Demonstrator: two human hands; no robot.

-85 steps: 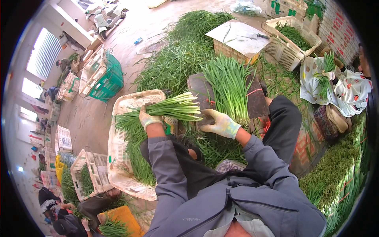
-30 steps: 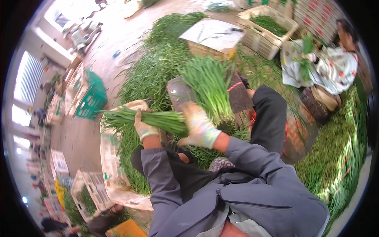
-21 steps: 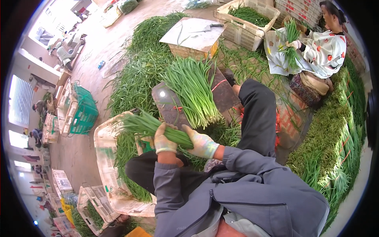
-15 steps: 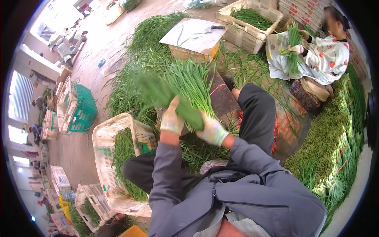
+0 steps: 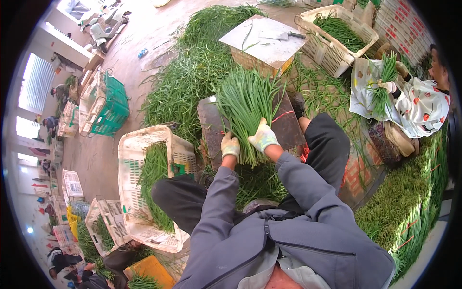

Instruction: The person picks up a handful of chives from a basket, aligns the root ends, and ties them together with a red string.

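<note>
1. Head view: slender-leaved green bundle (image 5: 246, 101), paler near end, fanned tips, lies on the dark desk (image 5: 291, 131).
2. Left hand (image 5: 230, 146) and right hand (image 5: 263, 137) touch its sides, grips part-curled; full closure I cannot tell.

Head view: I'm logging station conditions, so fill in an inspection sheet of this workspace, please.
Surface: dark board with a red strip on its right part.
Job's things: green stalk bundle lying across the board, leaf tips away from the person.
Clutter: leaf heap beyond the board, to the left; knife on a white-topped box.
Hands: left hand at the bundle's left side, right hand at its right, both gloved; grip firmness can't be told.
Cables: nothing seen.
Surroundings: whitish crate holding greens at the person's left; co-worker holding a green bunch at right; scooter far left.
</note>
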